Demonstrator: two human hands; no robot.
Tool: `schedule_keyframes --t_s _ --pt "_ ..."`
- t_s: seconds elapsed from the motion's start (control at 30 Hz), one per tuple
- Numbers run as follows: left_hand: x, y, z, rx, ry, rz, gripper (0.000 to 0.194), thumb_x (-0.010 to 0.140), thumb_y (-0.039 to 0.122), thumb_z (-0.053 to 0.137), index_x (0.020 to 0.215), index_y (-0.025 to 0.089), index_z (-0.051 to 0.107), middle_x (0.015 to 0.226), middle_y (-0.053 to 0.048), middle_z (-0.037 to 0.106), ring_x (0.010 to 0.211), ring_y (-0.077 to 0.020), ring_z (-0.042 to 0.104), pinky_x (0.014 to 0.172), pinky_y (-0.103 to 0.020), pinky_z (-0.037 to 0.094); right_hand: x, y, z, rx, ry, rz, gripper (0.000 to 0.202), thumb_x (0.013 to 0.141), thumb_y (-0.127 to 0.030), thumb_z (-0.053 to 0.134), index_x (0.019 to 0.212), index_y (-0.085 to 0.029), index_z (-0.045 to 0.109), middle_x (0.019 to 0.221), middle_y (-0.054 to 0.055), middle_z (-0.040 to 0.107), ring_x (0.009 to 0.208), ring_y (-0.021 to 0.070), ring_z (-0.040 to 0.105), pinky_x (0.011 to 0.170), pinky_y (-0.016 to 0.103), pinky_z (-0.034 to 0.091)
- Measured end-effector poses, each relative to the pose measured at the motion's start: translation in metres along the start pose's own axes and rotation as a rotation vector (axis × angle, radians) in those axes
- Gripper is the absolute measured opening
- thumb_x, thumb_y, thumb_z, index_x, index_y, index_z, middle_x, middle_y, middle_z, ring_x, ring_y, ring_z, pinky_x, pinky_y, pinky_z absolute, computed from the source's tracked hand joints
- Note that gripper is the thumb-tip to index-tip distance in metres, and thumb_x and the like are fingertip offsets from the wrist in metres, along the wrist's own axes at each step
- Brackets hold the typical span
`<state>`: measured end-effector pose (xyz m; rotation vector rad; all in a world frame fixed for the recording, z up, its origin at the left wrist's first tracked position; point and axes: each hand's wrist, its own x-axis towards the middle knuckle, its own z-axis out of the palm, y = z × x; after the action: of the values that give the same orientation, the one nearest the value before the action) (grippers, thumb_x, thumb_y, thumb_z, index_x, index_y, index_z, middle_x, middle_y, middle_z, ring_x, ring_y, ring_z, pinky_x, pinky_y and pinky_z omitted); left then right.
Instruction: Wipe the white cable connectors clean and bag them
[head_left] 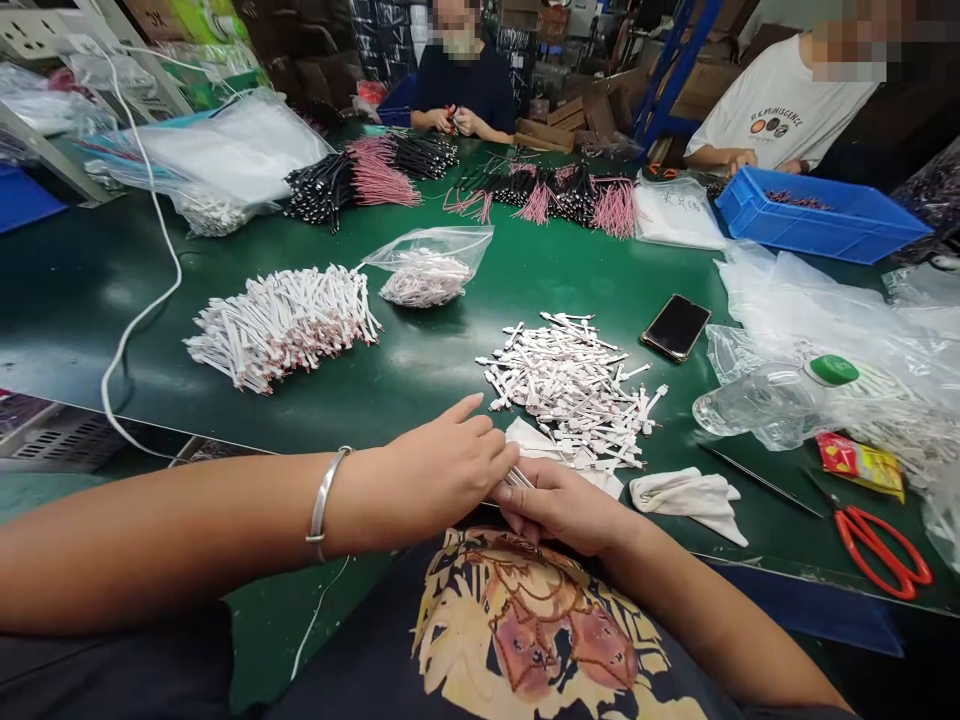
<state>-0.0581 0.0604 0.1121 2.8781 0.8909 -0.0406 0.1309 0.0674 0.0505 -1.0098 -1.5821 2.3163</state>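
Note:
My right hand (570,505) is closed around a few short white cables (517,480) near the table's front edge. From the other side my left hand (450,455) meets it, its fingers curled over the cables' upper ends and the index finger stretched out. The left fingertips are partly hidden. Just beyond both hands lies a loose pile of short white cables (570,385) with small connectors. A white cloth (532,440) is partly under that pile. Farther left, more white cables (289,325) are stacked in a neater heap.
A bag of white pieces (427,275) and a phone (676,327) lie on the green table (420,375). To the right are a crumpled white cloth (686,500), tweezers (761,480), red-handled scissors (877,545) and a clear bottle (772,395). Two people sit opposite, near a blue bin (825,225).

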Motion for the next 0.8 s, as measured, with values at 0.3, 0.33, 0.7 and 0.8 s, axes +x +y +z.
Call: schedule_keyframes --t_s 0.3,0.33,0.7,0.8 --pt "-0.002 -0.011 -0.009 0.081 0.013 -0.188 0.023 0.079 0.004 0.040 0.092 0.011 0.058 0.082 -0.011 0.058 0.069 -0.0209 0.049 0.059 -0.031 0.036 0.008 -0.044 -0.015 -0.126 0.059 -0.199 0.039 0.078 -0.054 0.063 0.072 -0.017 0.051 0.057 -0.006 0.050 0.047 0.0045 0.044 0.044 0.018 0.031" --pt "-0.002 -0.021 -0.011 0.084 0.017 -0.241 0.021 0.081 0.005 0.040 0.089 0.012 0.058 0.080 -0.011 0.058 0.068 -0.0207 0.049 0.059 -0.031 0.035 0.013 -0.052 -0.021 -0.157 0.042 -0.201 0.038 0.078 -0.054 0.063 0.076 -0.017 0.053 0.060 -0.004 0.052 0.048 0.0049 0.046 0.043 0.018 0.031" --pt "0.020 -0.189 -0.055 -0.153 0.430 -0.646 0.030 0.092 0.034 0.036 0.091 0.014 0.058 0.084 -0.008 0.060 0.073 -0.0162 0.049 0.068 -0.027 0.036 0.132 -0.159 -0.063 -1.437 0.692 -0.519 0.048 0.089 -0.020 0.049 0.137 -0.020 0.042 0.110 0.011 0.065 0.098 0.0249 0.061 0.082 0.036 0.046" --pt "0.032 -0.214 -0.057 -0.205 0.296 -0.724 0.024 0.087 0.030 0.042 0.090 0.015 0.060 0.080 -0.006 0.060 0.069 -0.0150 0.049 0.065 -0.025 0.036 0.154 -0.175 -0.068 -1.555 0.731 -0.354 0.032 0.087 -0.016 0.049 0.119 -0.015 0.055 0.103 0.014 0.067 0.092 0.0266 0.063 0.077 0.036 0.047"
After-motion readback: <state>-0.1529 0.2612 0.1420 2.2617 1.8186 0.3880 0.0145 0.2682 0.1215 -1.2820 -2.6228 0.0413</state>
